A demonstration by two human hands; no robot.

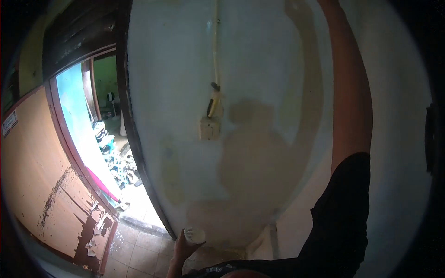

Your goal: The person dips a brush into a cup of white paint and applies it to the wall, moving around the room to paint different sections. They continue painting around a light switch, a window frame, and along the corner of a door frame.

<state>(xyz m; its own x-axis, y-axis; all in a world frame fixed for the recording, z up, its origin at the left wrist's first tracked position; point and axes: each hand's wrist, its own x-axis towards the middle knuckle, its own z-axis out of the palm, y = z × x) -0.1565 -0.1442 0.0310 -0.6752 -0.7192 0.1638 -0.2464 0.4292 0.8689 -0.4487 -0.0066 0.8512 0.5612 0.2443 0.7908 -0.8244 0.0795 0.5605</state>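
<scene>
My left hand point(184, 246) is low in the view, its fingers wrapped round a small whitish round container point(194, 235). What the container holds cannot be made out. My right arm stretches straight up along the wall at the right, and only the edge of my right hand point(328, 2) shows at the top border; its fingers are out of view. The pale wall point(185, 69) in front of me carries the shadow of my head and raised arm.
A switch box point(210, 128) with a cable above it is fixed mid-wall. To the left, a damaged wooden door point(41, 171) stands by a bright doorway, with shoes on a rack point(107, 141) beyond. Floor tiles point(143, 257) show at the lower left.
</scene>
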